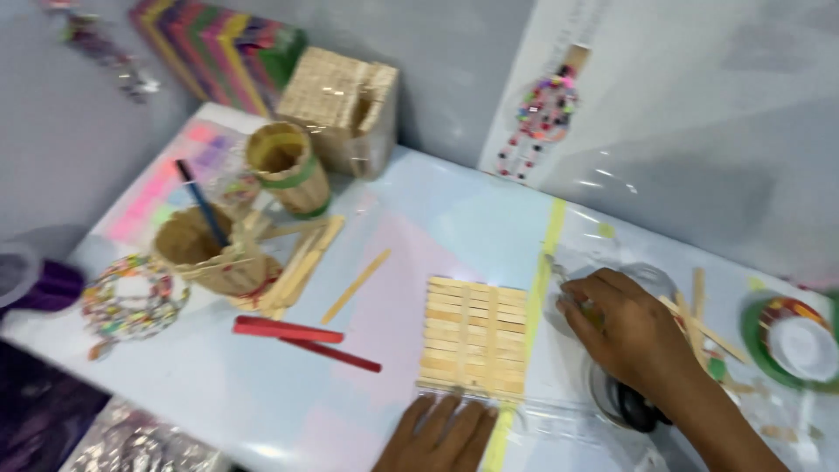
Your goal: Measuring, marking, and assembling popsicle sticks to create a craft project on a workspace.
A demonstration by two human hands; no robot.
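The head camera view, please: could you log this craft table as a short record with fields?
surface: pale table
left hand: flat on the table at the near edge of the craft-stick panel
right hand: over clear plastic, grip unclear
loose pieces: red sticks, plain stick
back left: stick-built cups and box

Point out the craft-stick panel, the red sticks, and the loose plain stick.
craft-stick panel (474,336), head view, centre of its slats
red sticks (288,331), head view, middle of upper stick
loose plain stick (355,286), head view, mid-length
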